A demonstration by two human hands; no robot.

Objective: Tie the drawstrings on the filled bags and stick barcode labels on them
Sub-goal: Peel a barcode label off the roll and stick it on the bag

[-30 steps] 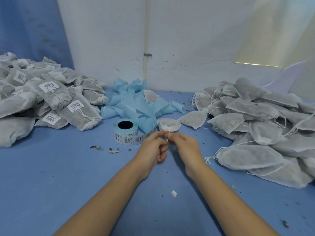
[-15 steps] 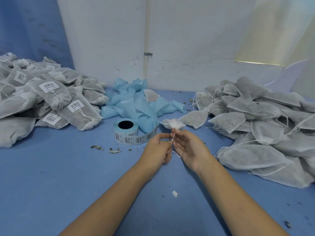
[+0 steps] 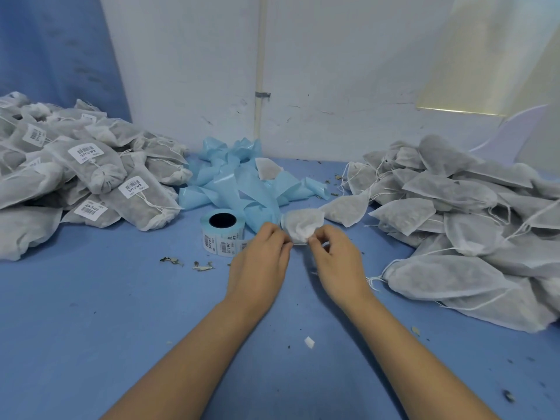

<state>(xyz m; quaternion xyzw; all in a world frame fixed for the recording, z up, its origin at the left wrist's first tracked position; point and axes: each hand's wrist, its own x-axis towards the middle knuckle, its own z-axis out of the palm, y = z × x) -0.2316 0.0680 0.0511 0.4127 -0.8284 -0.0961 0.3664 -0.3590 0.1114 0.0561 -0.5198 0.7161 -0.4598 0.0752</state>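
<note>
While a short run of drawstring [image 3: 300, 244] is being pinched taut between the fingertips of the left hand [image 3: 260, 263] and the right hand [image 3: 338, 263], the small filled bag [image 3: 303, 225] is being held just beyond the grip; the label roll [image 3: 222, 234] is being noted just left of it.
</note>
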